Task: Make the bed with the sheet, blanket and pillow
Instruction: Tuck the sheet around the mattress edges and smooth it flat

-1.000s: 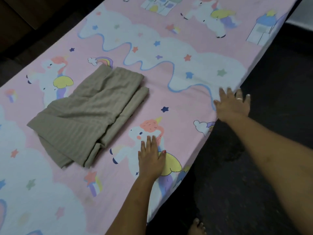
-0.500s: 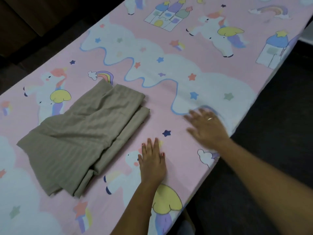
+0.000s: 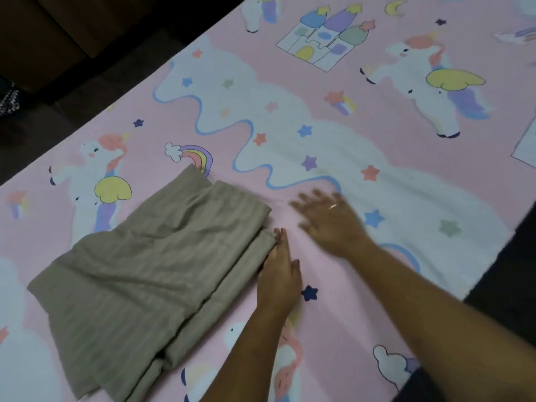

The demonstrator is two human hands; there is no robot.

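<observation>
Your left hand (image 3: 279, 278) lies flat on the pink sheet (image 3: 377, 117), with the fingers straight and held together. The fingertips touch the right edge of the folded beige blanket (image 3: 139, 274), near its upper right corner. This hand is released and grasps nothing.

Your right hand (image 3: 333, 224) is just beside it, a little further up the bed, with the palm down over the sheet. It is blurred, so the details are not sharp, but the fingers look spread and straight, and they hold nothing. There is a ring (image 3: 333, 206) on one finger. The two hands are near each other but apart.

The sheet is spread over the bed and covers all of it that is in view. It has a print of unicorns, stars, a rainbow (image 3: 193, 158) and a castle (image 3: 324, 39) on it. The blanket lies on top of the sheet on the left part of the bed, folded in several layers with fine stripes in the cloth. Its upper corner touches the rainbow print. On the right side the edge of the sheet hangs down toward the dark floor (image 3: 504, 291).
</observation>
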